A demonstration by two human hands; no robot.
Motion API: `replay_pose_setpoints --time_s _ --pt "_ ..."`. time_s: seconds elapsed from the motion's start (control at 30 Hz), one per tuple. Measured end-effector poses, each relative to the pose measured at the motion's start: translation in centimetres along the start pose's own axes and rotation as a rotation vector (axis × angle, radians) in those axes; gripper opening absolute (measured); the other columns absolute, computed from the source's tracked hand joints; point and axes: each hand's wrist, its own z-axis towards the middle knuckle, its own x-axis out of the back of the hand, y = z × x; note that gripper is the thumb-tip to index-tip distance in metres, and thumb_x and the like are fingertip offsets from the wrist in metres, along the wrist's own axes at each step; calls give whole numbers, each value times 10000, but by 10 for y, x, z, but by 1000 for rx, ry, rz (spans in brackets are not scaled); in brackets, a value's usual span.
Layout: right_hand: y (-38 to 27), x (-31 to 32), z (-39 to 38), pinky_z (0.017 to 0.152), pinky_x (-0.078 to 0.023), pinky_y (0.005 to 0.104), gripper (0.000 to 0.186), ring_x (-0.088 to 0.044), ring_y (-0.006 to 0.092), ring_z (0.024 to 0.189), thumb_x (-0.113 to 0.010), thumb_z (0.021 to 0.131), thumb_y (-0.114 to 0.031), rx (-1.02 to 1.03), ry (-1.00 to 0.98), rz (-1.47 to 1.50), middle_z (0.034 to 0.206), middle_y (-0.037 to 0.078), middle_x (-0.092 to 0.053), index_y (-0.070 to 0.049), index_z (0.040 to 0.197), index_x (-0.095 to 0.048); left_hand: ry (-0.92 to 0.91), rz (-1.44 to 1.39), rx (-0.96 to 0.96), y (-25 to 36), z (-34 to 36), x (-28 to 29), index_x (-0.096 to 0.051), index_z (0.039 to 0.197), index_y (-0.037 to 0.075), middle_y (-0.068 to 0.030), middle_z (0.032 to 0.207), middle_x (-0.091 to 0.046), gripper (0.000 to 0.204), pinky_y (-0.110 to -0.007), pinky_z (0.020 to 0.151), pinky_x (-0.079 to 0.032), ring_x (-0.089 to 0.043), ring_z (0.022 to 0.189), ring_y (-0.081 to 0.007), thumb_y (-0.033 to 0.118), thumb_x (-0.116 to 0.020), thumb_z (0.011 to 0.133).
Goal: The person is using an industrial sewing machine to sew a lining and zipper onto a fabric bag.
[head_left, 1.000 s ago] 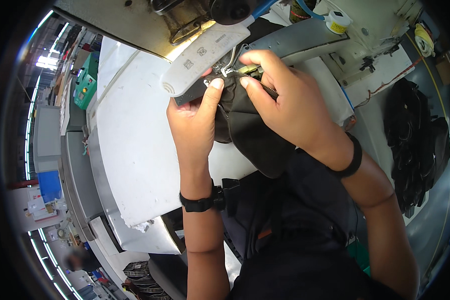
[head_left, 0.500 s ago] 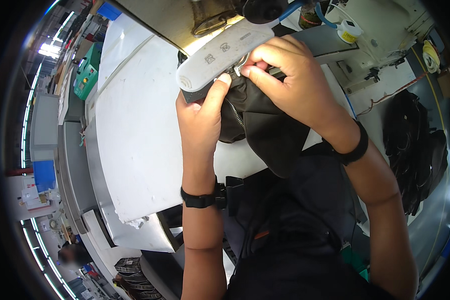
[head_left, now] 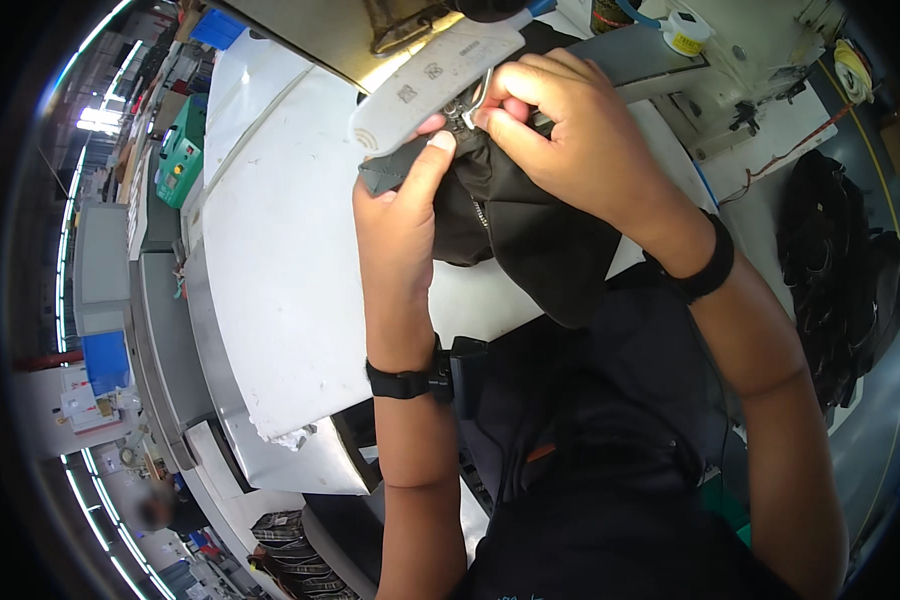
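Dark olive-black cloth (head_left: 545, 235) with a metal zipper (head_left: 479, 212) hangs over the near edge of the white tabletop. My left hand (head_left: 407, 200) is closed on its upper left part, thumb on top, with a dark grey flap (head_left: 390, 168) sticking out beside the thumb. Just to the right, my right hand (head_left: 560, 125) pinches a thin bent metal piece (head_left: 486, 92) with a whitish end, close against the gathered cloth; its exact kind is unclear. A long pale grey machine cover (head_left: 435, 78) sits right above both hands and partly hides the left fingers.
The lit sewing machine head (head_left: 370, 45) overhangs the white tabletop (head_left: 280, 250). A green box (head_left: 181, 150) stands far left. Dark garments (head_left: 835, 270) hang at the right. A small white device (head_left: 686, 34) sits at the back right. Another person is at the lower left.
The view has shifted slightly. My left hand and the dark grey flap have come out a little from under the pale cover. Both hands keep their grips.
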Motion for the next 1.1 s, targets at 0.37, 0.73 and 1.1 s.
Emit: replay_pose_setpoints --time_s 0.37,0.73,1.1 --pt "-4 0 3 701 -450 403 46 -574 262 693 -680 830 -107 -15 24 0 678 11 -602 -110 788 -661 62 -37 -17 1 -1 -11 -657 1176 -19 -53 1065 -673 242 -266 886 -481 -619 994 -126 61 -717 956" --pt "3 -1 6 703 -453 406 85 -554 285 694 -700 845 -113 -1 15 -10 684 47 -601 -68 801 -641 -12 -20 -89 -20 0 -4 -572 1309 -31 -54 1042 -662 358 -263 894 -488 -605 942 -106 158 -681 1026" --pt "4 -2 11 700 -464 406 79 -565 287 688 -677 853 -138 12 -17 -21 685 48 -630 -88 793 -660 -77 -70 -150 -14 -4 -7 -549 1350 -46 -116 1223 -647 374 -307 1033 -472 -605 1117 -150 119 -666 1036"
